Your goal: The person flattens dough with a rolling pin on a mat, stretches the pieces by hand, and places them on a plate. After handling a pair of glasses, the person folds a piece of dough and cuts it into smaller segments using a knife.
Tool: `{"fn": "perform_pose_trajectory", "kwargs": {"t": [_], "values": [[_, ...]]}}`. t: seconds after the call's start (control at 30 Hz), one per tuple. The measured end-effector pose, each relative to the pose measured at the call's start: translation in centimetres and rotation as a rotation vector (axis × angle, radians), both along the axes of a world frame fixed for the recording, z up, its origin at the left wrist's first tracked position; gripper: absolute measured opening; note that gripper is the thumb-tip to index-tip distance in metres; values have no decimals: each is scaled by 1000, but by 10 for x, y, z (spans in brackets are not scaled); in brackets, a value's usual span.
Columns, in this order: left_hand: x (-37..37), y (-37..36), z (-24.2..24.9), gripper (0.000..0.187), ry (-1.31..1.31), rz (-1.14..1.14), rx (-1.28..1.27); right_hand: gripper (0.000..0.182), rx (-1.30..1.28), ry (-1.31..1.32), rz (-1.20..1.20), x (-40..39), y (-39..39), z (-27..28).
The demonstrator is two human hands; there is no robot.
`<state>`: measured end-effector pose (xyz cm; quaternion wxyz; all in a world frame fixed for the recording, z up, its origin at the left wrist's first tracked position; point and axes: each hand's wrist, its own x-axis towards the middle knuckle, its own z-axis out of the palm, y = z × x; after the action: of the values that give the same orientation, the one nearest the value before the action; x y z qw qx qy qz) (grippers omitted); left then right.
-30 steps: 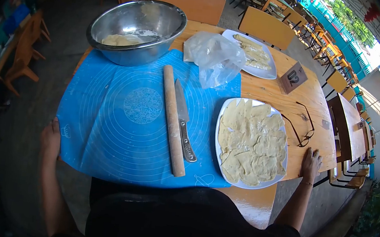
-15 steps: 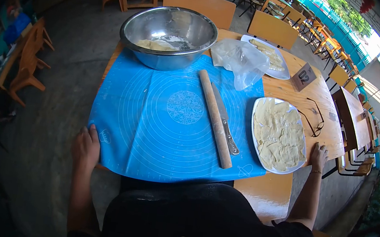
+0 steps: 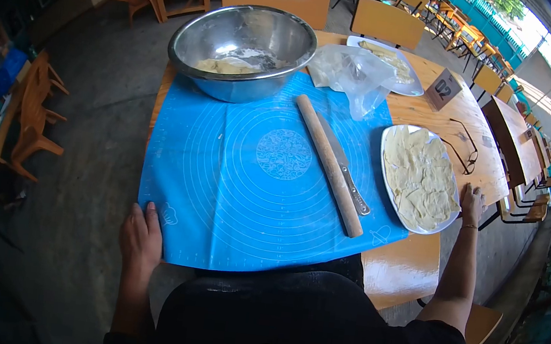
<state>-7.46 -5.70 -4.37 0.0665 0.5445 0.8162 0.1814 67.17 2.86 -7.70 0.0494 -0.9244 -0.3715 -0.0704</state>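
Right of centre, dough point(image 3: 419, 178), probably soft and easily torn, covers a plate point(image 3: 445, 224) best held by its rim. Left hand point(image 3: 141, 238) on mat point(image 3: 251, 203), right hand point(image 3: 471, 208) on table point(image 3: 413, 111), fingers released.

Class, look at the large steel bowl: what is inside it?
Inside the large, round steel bowl are a lump of pale dough and scattered white powder. The bowl's near wall hides the dough's underside and part of the bottom.
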Motion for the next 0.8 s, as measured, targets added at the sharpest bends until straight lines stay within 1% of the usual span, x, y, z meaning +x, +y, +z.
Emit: {"fn": "perform_pose_trajectory", "kwargs": {"t": [0.03,0.07,0.13,0.2,0.23,0.27,0.3,0.33,0.37,0.4,0.47,0.53,0.6,0.67,0.7,0.77,0.8], "values": [[-1,-1,-3,54,-2,12,47,60,77,9,-75,-1,1,-3],[-1,-1,-4,54,-11,4,50,62,86,24,-84,-10,-1,1],[-1,0,-3,54,-32,39,53,65,45,-105,30,17,-1,-20],[0,1,-1,54,-60,33,48,65,41,-33,51,-1,-5,-4],[1,0,0,54,-56,57,44,62,82,-72,21,11,-2,-14],[2,0,-1,54,-51,83,44,62,89,-77,20,0,-3,2],[3,0,-2,55,-45,98,49,58,67,-5,-31,-29,-5,25],[1,0,-4,55,-47,95,54,55,43,70,-83,-41,-6,38],[-2,1,-7,56,-26,99,51,49,140,23,-38,-30,-7,35],[-6,2,-11,57,-3,103,44,49,141,23,-45,-14,-6,39],[-12,3,-19,58,-2,111,52,39,520,128,46,17,2,46],[-12,3,-14,58,-77,111,51,31,592,-112,291,16,3,67],[-14,3,-18,58,-20,123,58,27,583,104,511,4,13,84],[-12,2,-17,58,-31,152,71,28,471,207,548,-33,24,99],[-10,3,-14,58,-31,153,74,29,415,135,602,-31,34,92],[-7,2,-4,57,-170,157,17,30,306,84,622,-30,50,79],[-17,1,-15,57,-170,162,20,30,258,50,618,-35,55,76]]}}
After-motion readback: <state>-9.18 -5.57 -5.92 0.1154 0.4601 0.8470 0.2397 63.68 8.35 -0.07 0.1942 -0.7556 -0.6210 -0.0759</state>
